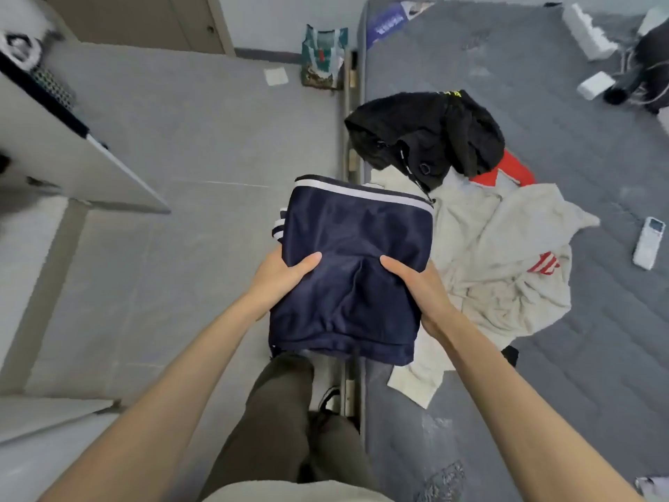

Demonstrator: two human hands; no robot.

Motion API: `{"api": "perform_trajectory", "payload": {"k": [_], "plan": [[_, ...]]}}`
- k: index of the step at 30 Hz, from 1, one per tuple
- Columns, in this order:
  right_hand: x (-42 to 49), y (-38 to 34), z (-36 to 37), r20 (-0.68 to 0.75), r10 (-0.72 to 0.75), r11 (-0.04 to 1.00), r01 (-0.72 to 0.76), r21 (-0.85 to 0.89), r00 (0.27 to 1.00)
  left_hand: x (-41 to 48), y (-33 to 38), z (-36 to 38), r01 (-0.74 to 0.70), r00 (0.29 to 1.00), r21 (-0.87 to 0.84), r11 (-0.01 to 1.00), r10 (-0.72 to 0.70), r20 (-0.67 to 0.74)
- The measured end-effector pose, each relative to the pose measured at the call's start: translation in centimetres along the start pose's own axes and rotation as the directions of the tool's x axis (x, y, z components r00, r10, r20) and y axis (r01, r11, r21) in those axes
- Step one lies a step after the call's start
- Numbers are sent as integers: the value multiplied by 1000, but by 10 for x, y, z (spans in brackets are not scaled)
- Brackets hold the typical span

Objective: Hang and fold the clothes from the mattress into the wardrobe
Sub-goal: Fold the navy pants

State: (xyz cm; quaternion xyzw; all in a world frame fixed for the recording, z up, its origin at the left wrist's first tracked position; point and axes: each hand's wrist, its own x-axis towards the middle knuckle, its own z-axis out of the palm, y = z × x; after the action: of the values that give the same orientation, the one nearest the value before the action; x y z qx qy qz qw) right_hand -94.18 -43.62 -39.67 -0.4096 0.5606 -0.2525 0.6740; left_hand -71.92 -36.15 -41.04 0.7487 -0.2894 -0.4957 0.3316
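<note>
A folded navy garment with white stripes is held flat in the air beside the mattress edge. My left hand grips its left side, thumb on top. My right hand grips its right side the same way. On the grey mattress lie a crumpled black hooded garment, a cream garment with red print and a red piece between them. White wardrobe panels stand open at the left.
A white remote lies on the mattress at the right, with white boxes and dark cables at the far corner. A patterned bag stands on the grey floor by the mattress. My legs and a shoe are below the garment.
</note>
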Motion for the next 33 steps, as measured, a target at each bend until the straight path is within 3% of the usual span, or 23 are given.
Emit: {"api": "perform_trajectory", "payload": {"k": [6,14,23,33], "plan": [[-11,-68,125,298,-73,984,117,-132,952,-62,3,-129,-51,970,-205,977,0,-241],[-38,-176,326,645,-75,938,274,-214,760,-138,21,-304,-159,839,-406,900,-94,-536],[-99,-301,531,819,-182,875,471,-117,543,-198,69,-493,-400,669,-413,818,-48,-742],[-164,-420,718,933,-243,803,595,40,265,-265,129,-663,-604,368,-264,752,-32,-929]]}}
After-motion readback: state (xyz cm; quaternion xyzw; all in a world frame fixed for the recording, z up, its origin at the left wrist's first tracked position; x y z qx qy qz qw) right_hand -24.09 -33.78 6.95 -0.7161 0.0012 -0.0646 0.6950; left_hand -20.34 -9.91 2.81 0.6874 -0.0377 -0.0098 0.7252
